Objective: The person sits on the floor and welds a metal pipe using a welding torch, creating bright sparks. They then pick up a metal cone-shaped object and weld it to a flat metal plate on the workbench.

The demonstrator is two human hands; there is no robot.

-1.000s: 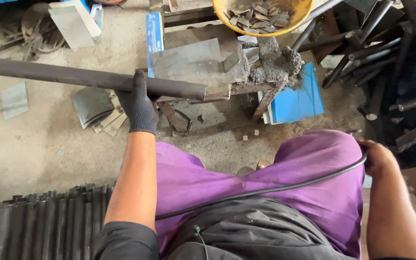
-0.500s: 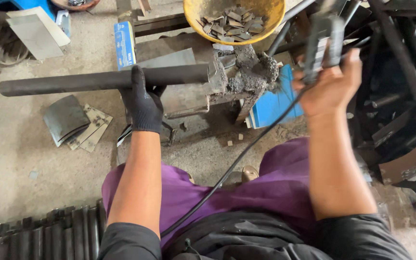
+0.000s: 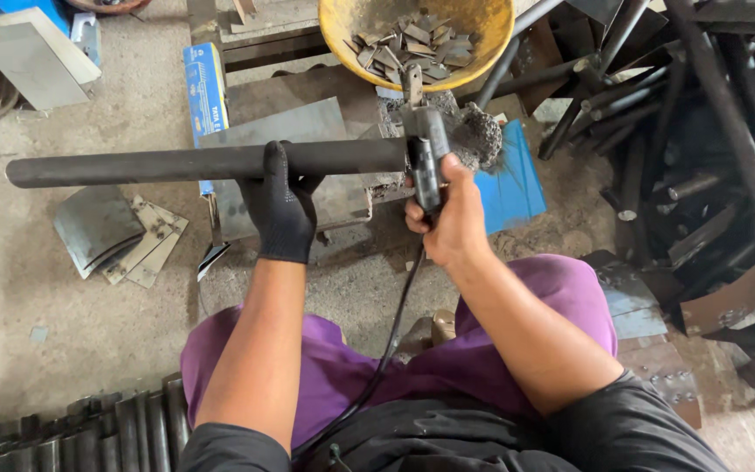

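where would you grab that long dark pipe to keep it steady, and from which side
Judging by its pose, take the long dark pipe near its right end, from the near side, palm wrapped over the top as the gloved left hand does now. It lies level and its left end hangs free, so a grip close to the supported end beside the electrode holder in the right hand should limit wobble.
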